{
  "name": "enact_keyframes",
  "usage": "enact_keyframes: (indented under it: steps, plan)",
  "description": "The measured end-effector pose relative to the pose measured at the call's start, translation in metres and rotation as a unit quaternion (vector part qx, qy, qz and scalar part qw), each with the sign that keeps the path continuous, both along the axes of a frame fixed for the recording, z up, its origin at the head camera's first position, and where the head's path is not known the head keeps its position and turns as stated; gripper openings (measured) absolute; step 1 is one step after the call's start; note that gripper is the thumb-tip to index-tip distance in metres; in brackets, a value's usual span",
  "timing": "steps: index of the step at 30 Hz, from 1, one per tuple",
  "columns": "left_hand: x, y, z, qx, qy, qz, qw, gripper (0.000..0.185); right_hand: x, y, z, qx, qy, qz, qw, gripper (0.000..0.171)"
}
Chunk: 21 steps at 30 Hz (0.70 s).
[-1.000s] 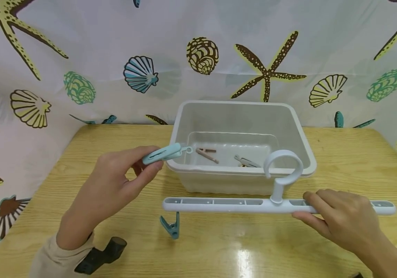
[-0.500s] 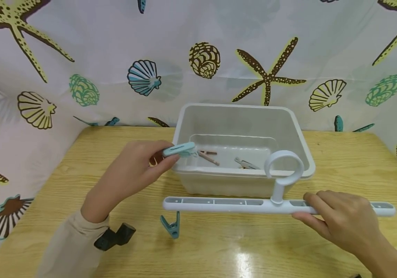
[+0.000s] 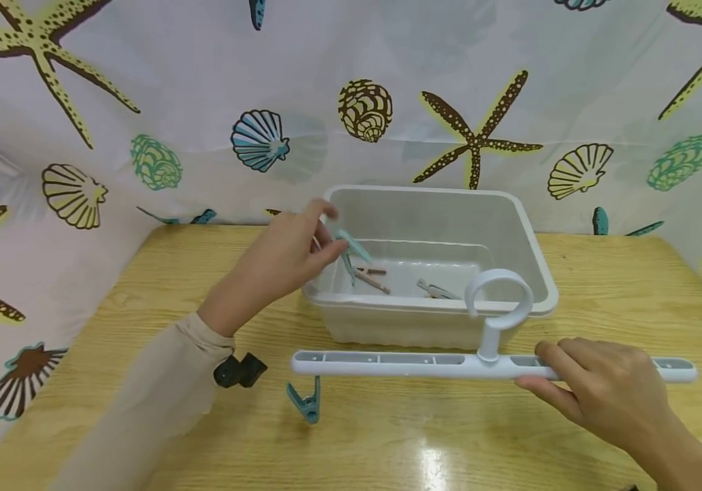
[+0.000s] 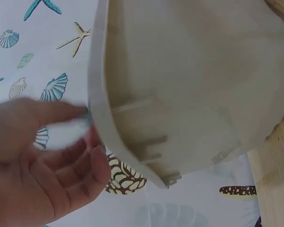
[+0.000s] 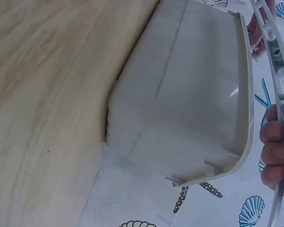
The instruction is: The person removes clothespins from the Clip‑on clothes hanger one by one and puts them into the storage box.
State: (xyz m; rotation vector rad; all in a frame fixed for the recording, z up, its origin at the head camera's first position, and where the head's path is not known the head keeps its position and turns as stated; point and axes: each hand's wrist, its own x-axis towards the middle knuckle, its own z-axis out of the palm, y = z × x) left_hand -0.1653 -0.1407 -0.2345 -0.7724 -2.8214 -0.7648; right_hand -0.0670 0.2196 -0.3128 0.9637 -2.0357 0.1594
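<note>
My left hand [image 3: 295,249] reaches over the left rim of the white plastic bin [image 3: 424,300], fingers parted. Just off the thumb tip, a light-blue clothespin [image 3: 358,248] hangs over the inside of the bin, spread and blurred. In the left wrist view the rim hides that hand's fingertips. My right hand [image 3: 608,382] grips the bar of a white plastic hanger [image 3: 387,365] in front of the bin; its round hook [image 3: 529,300] points up. Also in the right wrist view, curled fingers [image 5: 274,153] wrap the bar.
Inside the bin lie a brown clothespin [image 3: 372,280] and a grey clothespin [image 3: 436,290]. A teal clothespin [image 3: 308,402] shows just below the hanger's left end. The wooden table [image 3: 160,286] backs onto a cloth [image 3: 424,41] with printed shells and starfish.
My left hand has moved right and up to the bin, and its fingers have parted from the light-blue clothespin. The right hand and hanger have hardly moved.
</note>
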Motion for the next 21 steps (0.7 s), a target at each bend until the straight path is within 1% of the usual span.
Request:
enact_keyframes:
  steps: [2, 3, 4, 5, 9, 14, 16, 18, 21]
  plan:
    - [-0.001, 0.005, 0.000, 0.018, -0.004, 0.011, 0.9998, 0.054, 0.000, 0.000, 0.000, -0.001, -0.001, 0.003, 1.000, 0.056]
    - [0.001, 0.007, 0.000, 0.024, -0.003, 0.013, 0.9996, 0.060, 0.000, 0.000, 0.000, -0.001, 0.000, 0.004, 1.000, 0.056]
    - [0.003, 0.007, -0.001, 0.023, 0.000, 0.015, 0.9996, 0.063, 0.000, 0.001, 0.000, -0.001, 0.000, 0.005, 1.000, 0.055]
    - [0.005, 0.007, -0.001, 0.017, 0.005, 0.014, 0.9998, 0.062, 0.000, 0.001, 0.000, -0.002, 0.001, 0.006, 1.000, 0.055]
    - [0.022, -0.001, -0.003, -0.007, 0.020, -0.005, 0.9998, 0.044, 0.000, 0.002, 0.001, 0.000, 0.001, 0.002, 1.000, 0.057]
    - [0.047, -0.019, -0.008, -0.013, 0.022, -0.002, 0.9997, 0.021, 0.000, 0.004, 0.002, 0.003, 0.005, -0.003, 1.000, 0.057]
    - [0.056, -0.026, -0.011, -0.011, 0.023, -0.001, 0.9997, 0.016, 0.001, 0.005, 0.002, 0.003, 0.005, -0.007, 1.000, 0.057]
    - [0.064, -0.033, -0.015, -0.005, 0.020, -0.009, 0.9997, 0.014, 0.001, 0.005, 0.001, 0.003, 0.003, -0.012, 1.000, 0.058]
    - [0.074, -0.044, -0.021, 0.000, -0.002, -0.023, 0.9997, 0.013, 0.002, 0.005, 0.002, 0.001, 0.006, -0.012, 1.000, 0.058]
